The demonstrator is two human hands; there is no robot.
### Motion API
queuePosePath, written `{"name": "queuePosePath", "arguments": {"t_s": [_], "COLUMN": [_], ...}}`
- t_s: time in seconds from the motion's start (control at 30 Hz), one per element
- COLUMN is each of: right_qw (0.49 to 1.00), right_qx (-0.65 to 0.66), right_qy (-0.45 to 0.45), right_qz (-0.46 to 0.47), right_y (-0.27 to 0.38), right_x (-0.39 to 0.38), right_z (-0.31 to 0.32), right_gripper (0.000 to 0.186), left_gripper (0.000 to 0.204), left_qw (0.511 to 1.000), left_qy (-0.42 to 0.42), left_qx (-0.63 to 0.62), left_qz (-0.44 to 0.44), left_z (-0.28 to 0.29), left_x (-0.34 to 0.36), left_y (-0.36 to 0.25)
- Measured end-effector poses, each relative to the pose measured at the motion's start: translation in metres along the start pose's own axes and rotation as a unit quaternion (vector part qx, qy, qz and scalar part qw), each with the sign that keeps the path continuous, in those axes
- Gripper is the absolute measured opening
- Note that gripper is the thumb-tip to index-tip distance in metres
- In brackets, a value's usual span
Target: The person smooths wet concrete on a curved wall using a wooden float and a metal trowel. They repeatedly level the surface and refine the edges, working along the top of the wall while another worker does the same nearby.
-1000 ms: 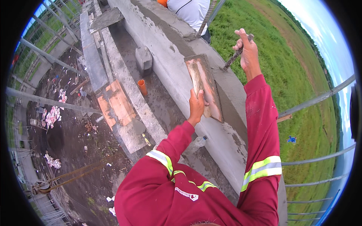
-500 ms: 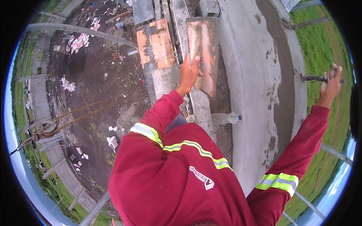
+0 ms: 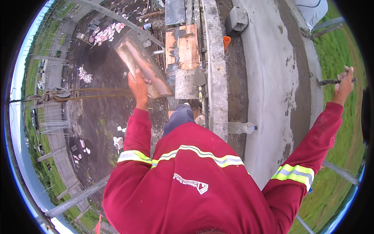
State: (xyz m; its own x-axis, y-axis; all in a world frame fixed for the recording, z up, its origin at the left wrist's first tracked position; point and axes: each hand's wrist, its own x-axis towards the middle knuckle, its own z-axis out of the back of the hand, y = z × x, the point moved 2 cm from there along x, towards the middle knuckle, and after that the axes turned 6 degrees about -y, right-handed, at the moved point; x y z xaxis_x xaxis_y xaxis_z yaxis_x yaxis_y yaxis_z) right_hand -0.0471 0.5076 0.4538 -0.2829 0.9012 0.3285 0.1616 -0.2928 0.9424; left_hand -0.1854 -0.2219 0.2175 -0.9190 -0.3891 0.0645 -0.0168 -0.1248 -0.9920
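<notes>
My left hand (image 3: 138, 84) is closed on a long wooden float (image 3: 150, 66) with a pinkish face, held left of the planks above the littered ground far below. My right hand (image 3: 343, 84) grips a rusty ribbed steel bar (image 3: 327, 82) that sticks out at the right edge of the grey concrete wall (image 3: 265, 97). A trowel (image 3: 199, 78) with a yellow handle lies on the boards in front of me. A clear plastic bottle (image 3: 240, 128) lies beside the concrete ledge (image 3: 216, 105).
Wooden planks (image 3: 187, 50) run ahead. A concrete block (image 3: 236, 21) and an orange pipe (image 3: 226, 42) are beside the ledge. A person in white (image 3: 311, 9) is at upper right. A roped pulley (image 3: 62, 94) hangs left. Metal tubes (image 3: 85, 185) cross around me. Grass lies beyond the wall.
My left hand has carried the float leftward from over the wall, past the planks and out over the lower ground. The view has turned; my right hand stays on the bar.
</notes>
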Motion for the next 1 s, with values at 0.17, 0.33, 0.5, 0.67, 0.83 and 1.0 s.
{"name": "queuePosePath", "arguments": {"t_s": [0.17, 0.33, 0.5, 0.67, 0.83, 1.0], "right_qw": [1.0, 0.999, 0.998, 0.995, 0.989, 0.975], "right_qx": [0.022, 0.027, 0.042, 0.007, 0.011, -0.025], "right_qy": [-0.015, -0.038, -0.045, -0.095, -0.142, -0.215], "right_qz": [-0.012, -0.003, 0.011, 0.019, 0.027, 0.04], "right_y": [0.001, -0.001, 0.001, 0.005, -0.001, -0.002], "right_x": [-0.006, -0.007, -0.011, -0.018, -0.015, -0.021], "right_z": [-0.005, -0.008, -0.011, -0.012, -0.007, 0.024], "right_gripper": [0.033, 0.034, 0.035, 0.036, 0.039, 0.035], "left_gripper": [0.024, 0.024, 0.021, 0.026, 0.048, 0.044], "left_qw": [0.999, 0.996, 0.992, 0.967, 0.866, 0.777], "left_qy": [-0.023, -0.006, 0.037, 0.137, 0.27, 0.417], "left_qx": [-0.001, 0.01, 0.025, 0.153, 0.316, 0.344], "left_qz": [-0.032, -0.084, -0.118, -0.149, -0.276, -0.323], "left_z": [0.015, 0.018, -0.003, -0.077, -0.23, -0.442], "left_x": [0.012, 0.036, 0.077, 0.145, 0.238, 0.305], "left_y": [-0.025, -0.054, -0.073, -0.066, -0.008, 0.078]}}
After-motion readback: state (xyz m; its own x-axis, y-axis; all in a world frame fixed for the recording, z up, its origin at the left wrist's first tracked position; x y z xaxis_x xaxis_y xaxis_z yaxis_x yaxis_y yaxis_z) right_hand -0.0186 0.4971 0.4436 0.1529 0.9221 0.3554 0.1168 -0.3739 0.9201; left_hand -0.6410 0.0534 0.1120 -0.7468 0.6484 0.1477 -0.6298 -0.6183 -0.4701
